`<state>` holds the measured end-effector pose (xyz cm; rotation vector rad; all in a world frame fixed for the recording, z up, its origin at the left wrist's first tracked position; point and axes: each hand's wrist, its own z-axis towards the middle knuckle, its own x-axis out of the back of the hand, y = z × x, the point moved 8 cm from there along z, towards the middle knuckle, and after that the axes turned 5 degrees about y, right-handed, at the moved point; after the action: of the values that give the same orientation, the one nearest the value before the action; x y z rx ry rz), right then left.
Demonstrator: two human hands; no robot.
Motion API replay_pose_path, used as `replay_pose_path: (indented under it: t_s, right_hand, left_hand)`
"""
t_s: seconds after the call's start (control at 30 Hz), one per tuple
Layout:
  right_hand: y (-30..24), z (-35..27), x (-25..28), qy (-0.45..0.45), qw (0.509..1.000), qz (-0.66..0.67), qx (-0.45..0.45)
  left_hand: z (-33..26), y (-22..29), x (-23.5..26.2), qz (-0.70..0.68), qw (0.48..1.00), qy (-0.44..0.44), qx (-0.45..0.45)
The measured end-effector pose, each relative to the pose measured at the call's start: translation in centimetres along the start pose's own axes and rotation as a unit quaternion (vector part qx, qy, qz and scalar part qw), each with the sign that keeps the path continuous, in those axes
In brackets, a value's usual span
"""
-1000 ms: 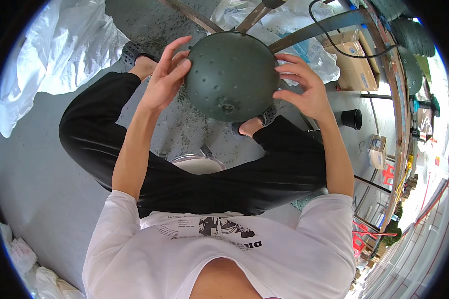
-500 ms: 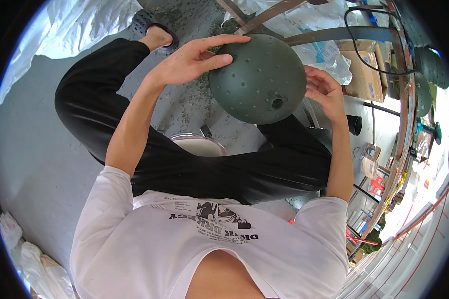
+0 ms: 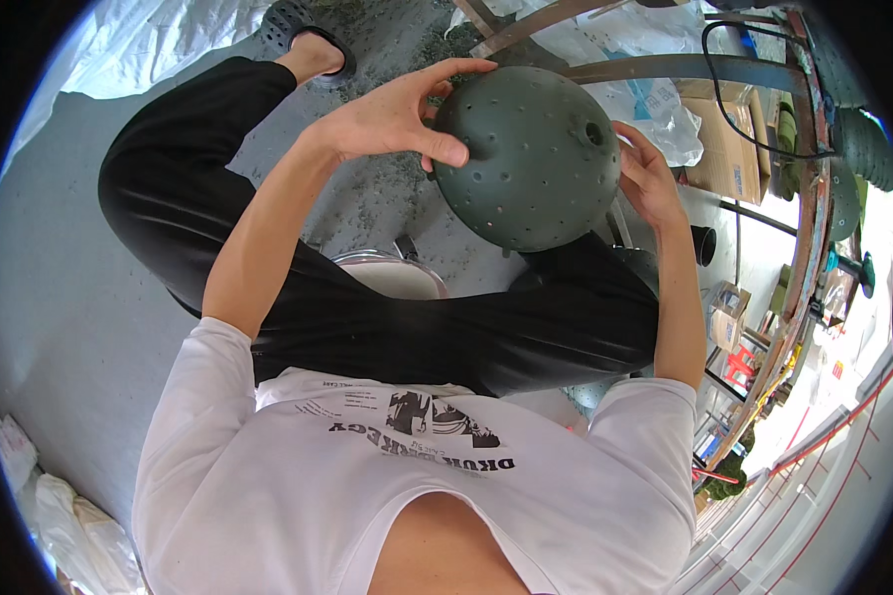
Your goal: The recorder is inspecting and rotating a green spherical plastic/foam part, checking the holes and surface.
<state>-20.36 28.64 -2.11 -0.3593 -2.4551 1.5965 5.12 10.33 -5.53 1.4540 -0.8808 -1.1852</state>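
A dark green ball (image 3: 531, 164), dotted with small holes and nubs, is held up above my right knee. One larger dark hole faces up near its upper right edge. My left hand (image 3: 392, 114) grips its upper left side, with the thumb on the near face and the forefinger stretched along the top rim. Against the right side rest the fingers of my right hand (image 3: 650, 178), partly curled, their tips beside the larger hole. The ball's underside is hidden.
A metal frame (image 3: 685, 67) with a dangling black cable (image 3: 709, 79) stands beyond the ball. Behind it are a cardboard box (image 3: 719, 149) and clear plastic sheeting (image 3: 665, 119). A round stool (image 3: 392, 278) is between my legs. Dark crumbs litter the grey floor (image 3: 382, 203).
The ball has turned counterclockwise, carrying its larger hole from the lower right to the upper right. It has also shifted slightly right, and my left hand has moved with it.
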Motion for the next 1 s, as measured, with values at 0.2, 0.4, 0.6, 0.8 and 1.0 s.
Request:
replay_pose_path:
  t_s: [0.2,0.4,0.6,0.8,1.0]
  right_hand:
    - [-0.1,0.0,-0.7,0.040,0.998,0.000,-0.040]
    - [-1.5,-0.3,-2.5,-0.021,0.999,-0.017,-0.044]
    - [-3.2,-1.2,-5.7,-0.043,0.980,-0.193,0.030]
    - [-3.9,-1.8,-6.7,-0.006,0.948,-0.311,0.066]
    - [-2.8,-1.5,-6.0,-0.007,0.941,-0.329,0.073]
  left_hand:
    - [0.3,-1.8,-0.4,0.036,0.999,-0.011,0.012]
    - [0.7,-4.2,0.7,-0.071,0.996,-0.025,0.037]
    - [0.9,-5.3,1.6,-0.112,0.993,-0.008,0.038]
    - [1.0,-4.4,1.5,-0.099,0.995,-0.012,0.028]
    - [1.1,-3.7,1.0,-0.053,0.998,-0.029,0.006]
